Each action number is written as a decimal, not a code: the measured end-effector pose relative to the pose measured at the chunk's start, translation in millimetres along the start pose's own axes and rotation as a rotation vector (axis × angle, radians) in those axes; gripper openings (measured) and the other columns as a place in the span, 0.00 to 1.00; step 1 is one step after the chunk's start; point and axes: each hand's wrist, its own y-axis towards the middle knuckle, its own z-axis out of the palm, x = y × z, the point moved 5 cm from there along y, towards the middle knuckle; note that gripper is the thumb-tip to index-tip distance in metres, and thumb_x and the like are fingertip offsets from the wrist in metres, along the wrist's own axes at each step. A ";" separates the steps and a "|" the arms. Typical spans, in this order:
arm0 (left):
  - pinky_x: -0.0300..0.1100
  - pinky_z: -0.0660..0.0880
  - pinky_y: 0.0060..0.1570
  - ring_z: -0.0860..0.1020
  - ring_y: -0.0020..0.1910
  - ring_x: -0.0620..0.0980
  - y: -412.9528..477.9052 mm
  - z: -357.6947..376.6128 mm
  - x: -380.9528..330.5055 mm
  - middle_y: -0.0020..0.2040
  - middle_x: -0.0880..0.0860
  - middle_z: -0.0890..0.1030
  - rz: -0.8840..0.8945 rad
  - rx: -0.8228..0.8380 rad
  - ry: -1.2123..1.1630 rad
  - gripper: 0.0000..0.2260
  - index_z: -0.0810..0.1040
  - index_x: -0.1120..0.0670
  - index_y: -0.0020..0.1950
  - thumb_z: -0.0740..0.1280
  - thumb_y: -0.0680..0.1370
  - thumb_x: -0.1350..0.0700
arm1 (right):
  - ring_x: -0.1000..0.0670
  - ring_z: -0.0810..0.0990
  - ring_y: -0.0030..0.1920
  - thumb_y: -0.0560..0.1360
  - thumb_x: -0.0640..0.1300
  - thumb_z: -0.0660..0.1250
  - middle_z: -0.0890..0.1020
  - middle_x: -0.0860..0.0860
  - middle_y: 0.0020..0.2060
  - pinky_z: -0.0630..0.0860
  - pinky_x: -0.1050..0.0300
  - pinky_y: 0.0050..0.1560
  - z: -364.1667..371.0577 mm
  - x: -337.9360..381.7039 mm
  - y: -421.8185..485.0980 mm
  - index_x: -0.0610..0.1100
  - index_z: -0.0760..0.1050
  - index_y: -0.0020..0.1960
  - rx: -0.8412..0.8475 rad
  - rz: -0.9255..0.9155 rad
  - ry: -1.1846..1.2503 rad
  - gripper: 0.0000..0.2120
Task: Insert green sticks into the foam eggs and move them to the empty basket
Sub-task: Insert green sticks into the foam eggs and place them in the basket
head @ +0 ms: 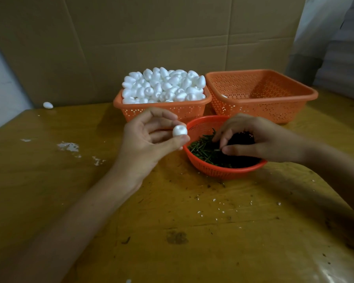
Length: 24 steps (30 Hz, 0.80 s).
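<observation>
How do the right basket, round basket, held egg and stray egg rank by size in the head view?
Right basket
Round basket
Held egg and stray egg: alike; held one is nearer, so unranked.

This looks like a small handcraft workshop. A worn, stained wooden table [49, 190] strewn with white foam crumbs [69, 147] is backed by flattened cardboard sheets [151, 37]. An orange basket [164, 111] holds foam eggs [164, 84] in bulk.
</observation>
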 end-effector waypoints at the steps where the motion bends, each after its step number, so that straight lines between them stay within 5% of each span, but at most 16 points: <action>1: 0.44 0.84 0.46 0.87 0.51 0.59 -1.2 1.7 1.2 0.53 0.58 0.88 0.003 0.003 0.004 0.17 0.80 0.56 0.55 0.81 0.71 0.64 | 0.57 0.79 0.60 0.74 0.60 0.67 0.84 0.60 0.54 0.74 0.60 0.62 -1.9 -0.1 -0.5 0.53 0.83 0.51 -0.030 0.011 0.007 0.13; 5: 0.46 0.85 0.51 0.87 0.53 0.57 -5.5 7.2 4.7 0.54 0.56 0.88 0.014 0.038 0.006 0.13 0.83 0.54 0.52 0.81 0.71 0.63 | 0.56 0.84 0.52 0.76 0.54 0.69 0.86 0.55 0.47 0.77 0.68 0.53 -5.7 0.1 -2.4 0.47 0.82 0.51 -0.127 0.035 0.130 0.12; 11: 0.46 0.84 0.54 0.87 0.51 0.56 -9.7 12.2 8.6 0.55 0.55 0.88 -0.006 0.061 0.006 0.12 0.87 0.54 0.53 0.82 0.71 0.63 | 0.51 0.87 0.50 0.77 0.39 0.73 0.88 0.50 0.44 0.82 0.56 0.56 -7.3 5.8 -5.1 0.42 0.81 0.52 -0.206 0.008 0.206 0.04; 17: 0.46 0.83 0.57 0.87 0.56 0.55 -9.3 9.9 6.9 0.54 0.56 0.88 0.008 0.054 -0.021 0.17 0.84 0.57 0.56 0.81 0.69 0.62 | 0.51 0.86 0.49 0.75 0.44 0.73 0.87 0.53 0.44 0.81 0.43 0.56 -1.6 6.5 -4.7 0.44 0.83 0.51 -0.237 0.016 0.138 0.06; 24: 0.43 0.82 0.59 0.86 0.59 0.55 -6.9 6.6 12.7 0.56 0.57 0.88 -0.062 0.018 -0.144 0.15 0.87 0.55 0.57 0.79 0.71 0.61 | 0.53 0.86 0.50 0.75 0.46 0.73 0.87 0.56 0.44 0.81 0.48 0.56 0.9 4.7 -4.2 0.47 0.83 0.50 -0.238 0.032 0.129 0.05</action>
